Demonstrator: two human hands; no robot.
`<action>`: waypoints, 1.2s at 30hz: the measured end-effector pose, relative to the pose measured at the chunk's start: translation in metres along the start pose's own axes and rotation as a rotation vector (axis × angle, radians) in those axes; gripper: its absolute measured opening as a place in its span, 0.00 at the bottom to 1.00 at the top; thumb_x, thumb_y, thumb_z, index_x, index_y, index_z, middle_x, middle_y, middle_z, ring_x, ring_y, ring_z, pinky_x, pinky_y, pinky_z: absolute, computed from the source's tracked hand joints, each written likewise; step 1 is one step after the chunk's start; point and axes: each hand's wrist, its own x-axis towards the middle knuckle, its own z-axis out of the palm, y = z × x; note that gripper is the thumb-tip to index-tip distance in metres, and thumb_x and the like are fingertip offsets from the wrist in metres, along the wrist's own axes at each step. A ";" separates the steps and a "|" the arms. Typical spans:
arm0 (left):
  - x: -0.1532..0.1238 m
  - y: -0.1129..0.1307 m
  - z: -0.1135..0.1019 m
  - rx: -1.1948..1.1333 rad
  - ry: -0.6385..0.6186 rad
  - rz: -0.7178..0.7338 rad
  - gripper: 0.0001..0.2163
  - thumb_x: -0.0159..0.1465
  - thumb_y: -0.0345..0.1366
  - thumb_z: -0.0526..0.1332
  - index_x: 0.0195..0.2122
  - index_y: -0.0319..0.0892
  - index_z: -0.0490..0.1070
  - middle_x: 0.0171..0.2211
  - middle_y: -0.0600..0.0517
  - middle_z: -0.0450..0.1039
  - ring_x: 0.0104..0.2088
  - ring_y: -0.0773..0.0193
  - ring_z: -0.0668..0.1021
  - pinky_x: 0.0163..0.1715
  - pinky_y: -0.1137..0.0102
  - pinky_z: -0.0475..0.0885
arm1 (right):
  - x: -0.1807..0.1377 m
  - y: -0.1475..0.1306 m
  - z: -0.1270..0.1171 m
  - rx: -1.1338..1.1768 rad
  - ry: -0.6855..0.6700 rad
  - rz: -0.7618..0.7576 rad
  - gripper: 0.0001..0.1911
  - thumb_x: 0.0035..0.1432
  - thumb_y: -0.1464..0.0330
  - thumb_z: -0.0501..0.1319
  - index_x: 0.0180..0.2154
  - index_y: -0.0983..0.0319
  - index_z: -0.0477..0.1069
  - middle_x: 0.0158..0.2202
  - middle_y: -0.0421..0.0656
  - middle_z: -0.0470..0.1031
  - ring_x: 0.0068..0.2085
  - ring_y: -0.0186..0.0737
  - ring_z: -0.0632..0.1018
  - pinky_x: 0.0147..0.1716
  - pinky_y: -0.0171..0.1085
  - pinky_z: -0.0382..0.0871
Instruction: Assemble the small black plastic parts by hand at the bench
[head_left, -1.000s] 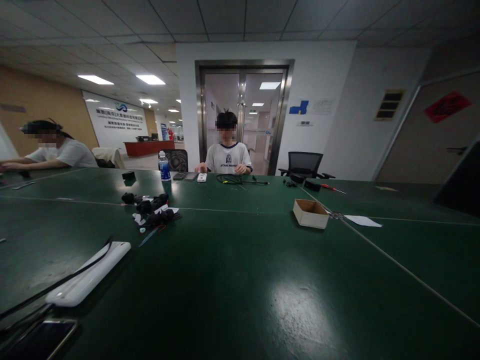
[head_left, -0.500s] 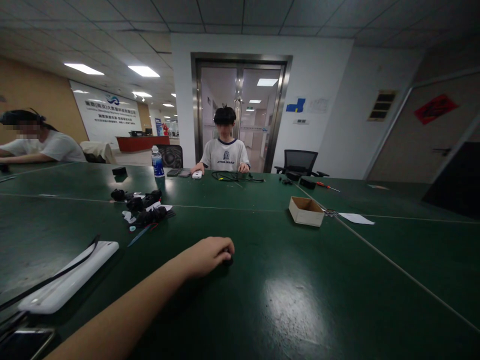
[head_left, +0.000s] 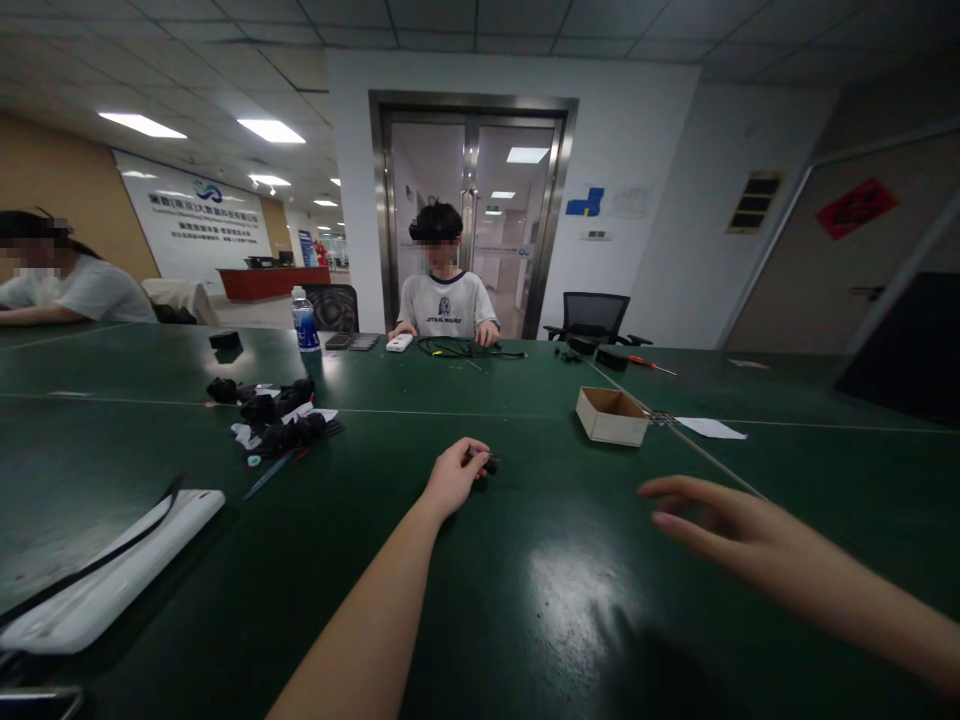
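Your left hand (head_left: 454, 478) is pinching a small black part (head_left: 487, 463) on the green table (head_left: 525, 600); your right hand (head_left: 720, 520) is hovering with fingers spread, holding nothing.

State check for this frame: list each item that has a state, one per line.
left hand: closed on small black part
right hand: open, empty, above table
cardboard box: open, upright
water bottle: upright, capped
glass doors: shut

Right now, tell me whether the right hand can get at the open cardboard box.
Probably yes. The right hand hovers open above the green table, and the stretch up to the cardboard box is bare. The left hand, closed on a small black part, is off to the side.
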 end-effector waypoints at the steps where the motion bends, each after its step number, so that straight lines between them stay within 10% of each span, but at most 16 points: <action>1: 0.000 -0.001 0.000 0.000 0.006 0.016 0.08 0.62 0.35 0.57 0.39 0.40 0.71 0.34 0.48 0.73 0.31 0.67 0.76 0.32 0.72 0.70 | 0.024 -0.011 0.015 0.079 -0.086 0.036 0.19 0.62 0.59 0.58 0.52 0.60 0.67 0.42 0.49 0.72 0.31 0.39 0.76 0.26 0.35 0.73; 8: 0.009 -0.007 -0.005 -0.062 0.175 0.089 0.07 0.61 0.35 0.59 0.38 0.39 0.71 0.31 0.50 0.74 0.29 0.67 0.76 0.31 0.73 0.70 | 0.146 -0.060 0.135 0.953 -0.486 0.109 0.15 0.68 0.61 0.48 0.52 0.63 0.58 0.34 0.45 0.73 0.25 0.37 0.77 0.23 0.35 0.73; 12: 0.017 -0.015 -0.009 -0.098 0.207 0.039 0.09 0.59 0.37 0.62 0.37 0.38 0.72 0.29 0.49 0.74 0.28 0.66 0.76 0.31 0.72 0.71 | 0.160 -0.060 0.167 1.099 -0.294 0.039 0.07 0.66 0.71 0.50 0.44 0.66 0.63 0.25 0.42 0.71 0.20 0.32 0.73 0.18 0.30 0.71; 25: 0.025 -0.012 -0.012 -0.185 0.241 -0.101 0.11 0.56 0.37 0.64 0.37 0.38 0.76 0.31 0.48 0.74 0.27 0.68 0.73 0.28 0.74 0.68 | 0.160 -0.056 0.182 1.101 0.015 -0.054 0.12 0.56 0.70 0.62 0.43 0.63 0.67 0.26 0.37 0.67 0.19 0.31 0.72 0.16 0.35 0.76; 36: 0.016 -0.010 -0.015 -0.242 0.261 0.090 0.14 0.52 0.31 0.67 0.40 0.39 0.73 0.41 0.44 0.74 0.41 0.60 0.76 0.44 0.64 0.71 | 0.167 -0.052 0.178 1.142 0.073 -0.152 0.18 0.51 0.68 0.65 0.44 0.63 0.65 0.32 0.40 0.71 0.19 0.31 0.73 0.19 0.35 0.77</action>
